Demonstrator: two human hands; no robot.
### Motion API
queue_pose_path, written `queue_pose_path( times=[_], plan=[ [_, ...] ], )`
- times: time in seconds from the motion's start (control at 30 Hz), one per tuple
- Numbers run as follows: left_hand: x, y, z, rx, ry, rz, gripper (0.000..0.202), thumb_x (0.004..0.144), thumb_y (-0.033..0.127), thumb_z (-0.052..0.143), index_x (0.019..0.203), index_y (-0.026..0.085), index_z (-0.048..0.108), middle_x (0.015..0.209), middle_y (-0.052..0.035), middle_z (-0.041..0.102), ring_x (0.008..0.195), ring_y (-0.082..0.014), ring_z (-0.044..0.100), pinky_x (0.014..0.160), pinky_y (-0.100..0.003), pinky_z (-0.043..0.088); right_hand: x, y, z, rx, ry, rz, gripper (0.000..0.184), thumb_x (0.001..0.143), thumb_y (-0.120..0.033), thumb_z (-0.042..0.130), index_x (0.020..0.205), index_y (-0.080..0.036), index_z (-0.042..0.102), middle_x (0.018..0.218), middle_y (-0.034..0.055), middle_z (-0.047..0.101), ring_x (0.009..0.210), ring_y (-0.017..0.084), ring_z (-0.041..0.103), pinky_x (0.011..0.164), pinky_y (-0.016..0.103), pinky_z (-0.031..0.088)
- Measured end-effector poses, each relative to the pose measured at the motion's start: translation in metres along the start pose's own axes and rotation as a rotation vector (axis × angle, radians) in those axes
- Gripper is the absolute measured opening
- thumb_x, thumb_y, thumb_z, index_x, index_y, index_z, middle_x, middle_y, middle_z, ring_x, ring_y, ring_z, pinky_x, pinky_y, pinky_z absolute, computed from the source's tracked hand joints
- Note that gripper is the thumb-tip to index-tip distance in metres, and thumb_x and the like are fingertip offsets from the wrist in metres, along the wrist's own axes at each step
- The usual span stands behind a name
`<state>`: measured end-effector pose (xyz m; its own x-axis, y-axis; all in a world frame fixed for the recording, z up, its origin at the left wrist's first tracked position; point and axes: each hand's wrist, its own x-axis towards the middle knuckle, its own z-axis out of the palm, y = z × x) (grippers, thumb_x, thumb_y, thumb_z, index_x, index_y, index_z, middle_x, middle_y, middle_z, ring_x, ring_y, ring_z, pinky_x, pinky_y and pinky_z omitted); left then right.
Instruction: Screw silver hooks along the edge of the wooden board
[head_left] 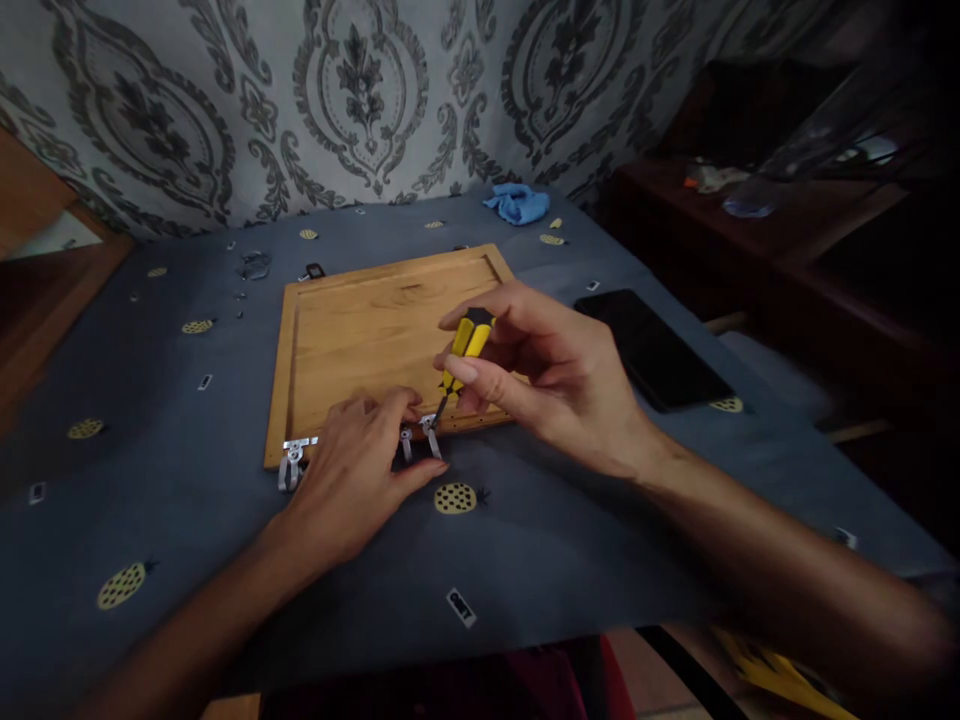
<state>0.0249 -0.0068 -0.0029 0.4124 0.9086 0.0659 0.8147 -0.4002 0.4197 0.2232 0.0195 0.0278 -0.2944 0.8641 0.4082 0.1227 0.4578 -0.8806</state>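
A framed wooden panel [375, 320] lies on the table, with shiny metal hooks [292, 463] along its near edge. My right hand [562, 375] grips a short screwdriver [466, 350] with a yellow and black handle. The screwdriver leans, its tip down at a metal hook [432, 437] on that edge. My left hand [360, 460] lies over the near edge, its thumb below and fingers above, closed around the metal hooks beside the screwdriver tip. Part of the hardware is hidden under this hand.
A dark blue cloth [225, 560] with pineapple prints covers the table. Right of the panel lies a black phone [652, 345]. A crumpled blue cloth [519, 204] sits at the back, and small metal pieces [253, 265] lie at the back left. Dark furniture [750, 230] stands at right.
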Motion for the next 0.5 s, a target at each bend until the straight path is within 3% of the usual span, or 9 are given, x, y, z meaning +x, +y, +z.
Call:
queue_pose_path(
  times=[0.1, 0.27, 0.5],
  plan=[
    [0.0004, 0.0012, -0.0011, -0.011, -0.01, -0.007, 0.04, 0.081, 0.031, 0.079, 0.111, 0.021, 0.055, 0.106, -0.0088, 0.071, 0.102, -0.0316, 0.064, 0.089, -0.049, 0.05, 0.0062, -0.0021, 0.0031, 0.014, -0.03, -0.007, 0.026, 0.086, -0.031, 0.074, 0.107, -0.024, 0.061, 0.075, -0.0043, 0.059, 0.057, 0.011, 0.06, 0.052, 0.026, 0.051],
    [-0.0001, 0.0012, -0.0014, -0.02, -0.002, 0.002, 0.036, 0.082, 0.033, 0.078, 0.108, 0.021, 0.055, 0.104, -0.008, 0.071, 0.1, -0.0313, 0.064, 0.087, -0.049, 0.05, 0.0113, -0.0051, 0.0073, 0.038, -0.094, -0.005, 0.02, 0.087, -0.033, 0.073, 0.091, -0.022, 0.056, 0.077, -0.0042, 0.057, 0.057, 0.009, 0.06, 0.05, 0.024, 0.051],
    [-0.0005, 0.0002, -0.0003, -0.02, 0.008, 0.002, 0.039, 0.081, 0.031, 0.079, 0.111, 0.021, 0.055, 0.107, -0.0087, 0.07, 0.102, -0.0315, 0.064, 0.089, -0.05, 0.05, 0.0045, 0.0025, 0.0101, 0.142, 0.023, 0.071, 0.031, 0.081, -0.036, 0.079, 0.084, -0.025, 0.05, 0.074, -0.0042, 0.057, 0.051, 0.01, 0.058, 0.043, 0.025, 0.05]
  ],
)
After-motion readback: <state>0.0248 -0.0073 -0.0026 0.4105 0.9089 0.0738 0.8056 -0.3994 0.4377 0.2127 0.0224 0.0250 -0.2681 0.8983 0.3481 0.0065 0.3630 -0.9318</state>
